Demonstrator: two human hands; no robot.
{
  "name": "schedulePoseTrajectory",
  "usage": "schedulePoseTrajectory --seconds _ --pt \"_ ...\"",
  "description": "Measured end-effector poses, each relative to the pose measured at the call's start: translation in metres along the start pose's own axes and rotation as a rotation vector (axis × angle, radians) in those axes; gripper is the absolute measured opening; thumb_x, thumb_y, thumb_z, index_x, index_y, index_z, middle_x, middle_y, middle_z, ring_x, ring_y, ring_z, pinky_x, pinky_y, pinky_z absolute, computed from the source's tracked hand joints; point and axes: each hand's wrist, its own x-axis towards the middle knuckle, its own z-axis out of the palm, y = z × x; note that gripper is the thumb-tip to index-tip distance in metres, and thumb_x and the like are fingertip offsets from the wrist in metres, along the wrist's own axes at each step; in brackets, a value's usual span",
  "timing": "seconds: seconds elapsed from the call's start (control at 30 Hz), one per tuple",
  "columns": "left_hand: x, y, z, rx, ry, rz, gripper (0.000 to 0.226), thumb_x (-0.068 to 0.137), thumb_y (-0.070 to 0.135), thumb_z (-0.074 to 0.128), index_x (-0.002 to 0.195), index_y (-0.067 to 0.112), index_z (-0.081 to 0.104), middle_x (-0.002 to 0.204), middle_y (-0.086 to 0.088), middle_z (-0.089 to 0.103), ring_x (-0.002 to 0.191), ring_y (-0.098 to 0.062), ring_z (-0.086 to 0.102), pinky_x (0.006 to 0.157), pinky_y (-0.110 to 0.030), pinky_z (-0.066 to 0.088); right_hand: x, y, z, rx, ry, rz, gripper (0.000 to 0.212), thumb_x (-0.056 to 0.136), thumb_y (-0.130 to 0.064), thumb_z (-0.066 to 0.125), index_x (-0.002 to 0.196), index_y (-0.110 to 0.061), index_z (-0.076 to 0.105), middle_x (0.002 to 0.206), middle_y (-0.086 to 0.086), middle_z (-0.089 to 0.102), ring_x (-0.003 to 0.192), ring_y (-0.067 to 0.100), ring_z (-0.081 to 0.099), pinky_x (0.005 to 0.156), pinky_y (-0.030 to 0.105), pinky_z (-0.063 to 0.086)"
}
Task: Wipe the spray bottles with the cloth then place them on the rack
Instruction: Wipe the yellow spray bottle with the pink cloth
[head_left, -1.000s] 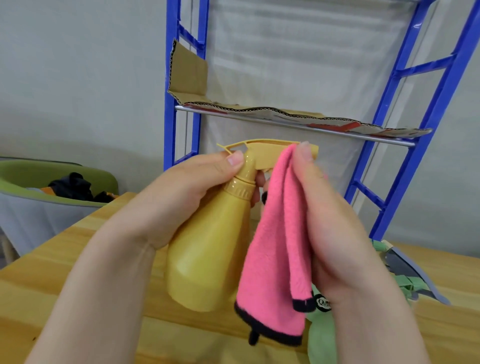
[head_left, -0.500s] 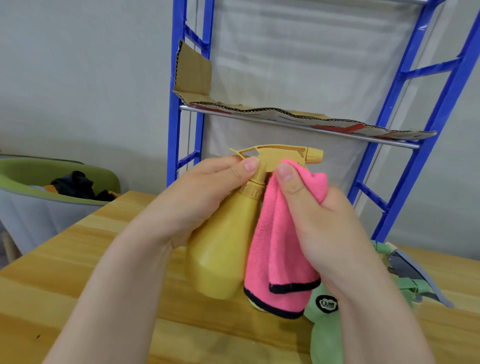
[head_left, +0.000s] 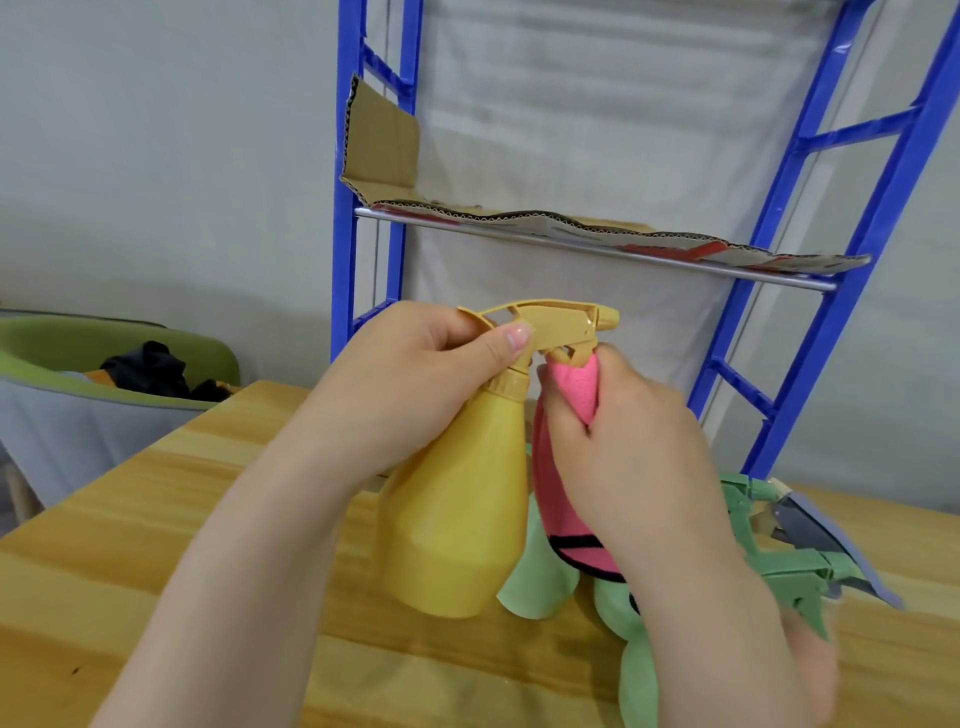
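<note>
My left hand (head_left: 410, 384) grips a yellow spray bottle (head_left: 457, 514) by its neck and holds it upright above the wooden table (head_left: 156, 530). My right hand (head_left: 623, 452) is closed on a pink cloth with black trim (head_left: 566, 493) and presses it against the bottle's right side, just under the trigger head. Green spray bottles (head_left: 545, 577) lie on the table behind and below my hands, partly hidden. The blue rack (head_left: 831, 244) stands at the back of the table, its shelf lined with cardboard (head_left: 571, 223).
A green chair (head_left: 78, 348) with dark clothing on it stands at the left beyond the table edge. A grey-blue flat object (head_left: 821, 535) lies by the green bottles at the right. Grey wall behind.
My right hand has bunched the pink cloth and slid it down from the trigger head to below the nozzle. The bottle has shifted slightly right and lower.
</note>
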Motion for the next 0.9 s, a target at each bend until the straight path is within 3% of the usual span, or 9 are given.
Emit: schedulePoseTrajectory --seconds 0.13,0.27,0.47,0.6,0.77,0.9 --pt "0.005 -0.01 -0.009 0.011 0.011 -0.079 0.059 0.079 0.065 0.061 0.093 0.009 0.074 0.098 -0.027 0.068 0.089 -0.042 0.067 0.082 -0.062 0.054 0.0 0.012 0.003 -0.015 -0.166 0.061 0.039 0.098 -0.057 0.038 0.083 -0.023 0.048 0.073 -0.001 0.058 0.068 0.022 0.058 0.064 0.042 0.052" --pt "0.006 -0.021 -0.027 0.037 -0.058 -0.082 0.037 0.08 0.055 0.063 0.089 0.022 0.076 0.095 -0.016 0.072 0.094 -0.035 0.068 0.09 -0.056 0.053 0.002 0.019 0.001 0.023 -0.253 0.098 0.043 0.097 -0.059 0.039 0.083 -0.02 0.052 0.075 -0.001 0.059 0.07 0.018 0.058 0.064 0.037 0.05" --pt "0.016 -0.047 -0.014 0.278 -0.274 -0.179 0.012 0.086 0.036 0.07 0.084 0.026 0.075 0.08 0.003 0.074 0.081 -0.016 0.07 0.087 -0.044 0.057 0.001 0.02 -0.001 0.08 -0.359 0.113 0.027 0.099 -0.049 0.045 0.093 -0.023 0.051 0.078 -0.005 0.06 0.067 0.013 0.054 0.056 0.031 0.042" --pt "0.021 -0.059 -0.001 0.429 -0.295 -0.21 0.011 0.085 0.039 0.071 0.08 0.03 0.075 0.074 0.006 0.071 0.071 -0.013 0.062 0.07 -0.033 0.052 0.0 0.02 0.0 0.059 -0.371 0.071 0.023 0.098 -0.048 0.046 0.091 -0.026 0.052 0.075 -0.006 0.059 0.066 0.012 0.053 0.057 0.031 0.042" --pt "0.023 -0.064 0.004 0.519 -0.287 -0.243 0.012 0.085 0.039 0.072 0.084 0.027 0.075 0.082 0.003 0.071 0.079 -0.014 0.063 0.062 -0.025 0.043 0.002 0.024 0.005 0.114 -0.294 0.035 0.016 0.096 -0.048 0.051 0.096 -0.032 0.056 0.079 -0.009 0.06 0.071 0.009 0.055 0.059 0.03 0.045" --pt "0.024 -0.064 0.003 0.544 -0.301 -0.235 0.012 0.086 0.039 0.071 0.088 0.028 0.073 0.085 0.006 0.071 0.084 -0.013 0.064 0.062 -0.023 0.043 0.002 0.024 0.005 0.163 -0.258 0.007 0.01 0.097 -0.043 0.054 0.102 -0.036 0.059 0.087 -0.013 0.064 0.08 0.006 0.058 0.069 0.033 0.052"
